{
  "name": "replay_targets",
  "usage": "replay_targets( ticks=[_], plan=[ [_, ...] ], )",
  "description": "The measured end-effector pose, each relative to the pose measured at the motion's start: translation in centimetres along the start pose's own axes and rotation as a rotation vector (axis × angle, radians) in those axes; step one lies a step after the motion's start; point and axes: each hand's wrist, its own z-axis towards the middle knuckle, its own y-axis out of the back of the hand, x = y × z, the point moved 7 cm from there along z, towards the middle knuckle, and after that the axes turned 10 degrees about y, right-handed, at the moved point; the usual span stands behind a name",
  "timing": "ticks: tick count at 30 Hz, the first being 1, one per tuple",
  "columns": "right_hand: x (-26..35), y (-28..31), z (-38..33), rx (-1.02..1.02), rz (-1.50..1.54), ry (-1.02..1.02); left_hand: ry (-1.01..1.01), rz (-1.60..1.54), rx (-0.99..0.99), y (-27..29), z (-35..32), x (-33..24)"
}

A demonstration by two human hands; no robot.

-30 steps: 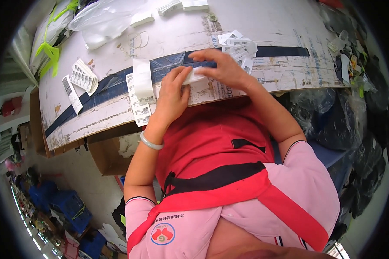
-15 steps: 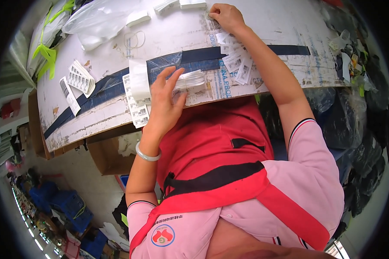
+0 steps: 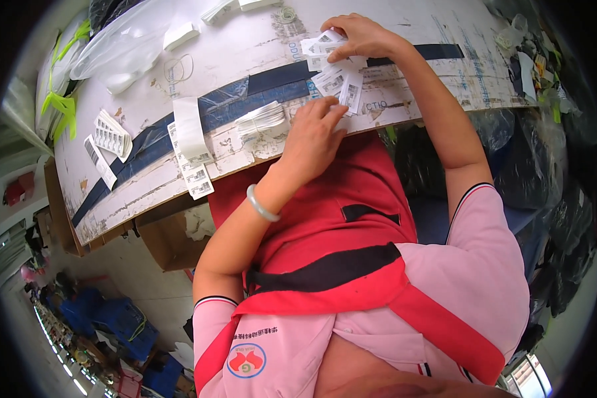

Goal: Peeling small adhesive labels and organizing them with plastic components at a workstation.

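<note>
Head view: right hand (image 3: 365, 38) cupped over barcode labels (image 3: 331, 81), left hand (image 3: 312, 138) half-curled, grips unclear.

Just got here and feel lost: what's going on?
A person is working at a table with both hands at a loose pile of printed labels. The right hand is at the pile's far side, the left hand by its near edge; whether either grips a label is unclear. A bundle of white strips lies left of the left hand, and farther left a strip of labels reaches past the table's edge.
</note>
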Motion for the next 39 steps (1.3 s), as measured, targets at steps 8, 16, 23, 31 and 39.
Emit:
replay_targets(
  ticks=[8, 16, 23, 31, 39],
  plan=[
    [0.8, -0.4, -1.1, 0.080, 0.113, -0.058, -0.009, 0.170, -0.019, -0.9, 1.0, 0.4],
    [1.1, -0.9, -2.5, 0.124, 0.395, -0.077, -0.018, 0.151, -0.065, -1.0, 1.1, 0.5],
    [3.1, -0.4, -4.9, 0.085, 0.354, 0.088, 0.003, 0.139, -0.063, -0.9, 1.2, 0.9],
    [3.7, -1.8, -6.0, 0.077, 0.160, 0.194, 0.068, 0.010, -0.247, 1.4, 2.3, 0.4],
    [4.0, -1.0, -7.4, -0.097, 0.182, 0.241, 0.239, -0.040, -0.110, 0.2, 6.6, 2.9]
  ],
)
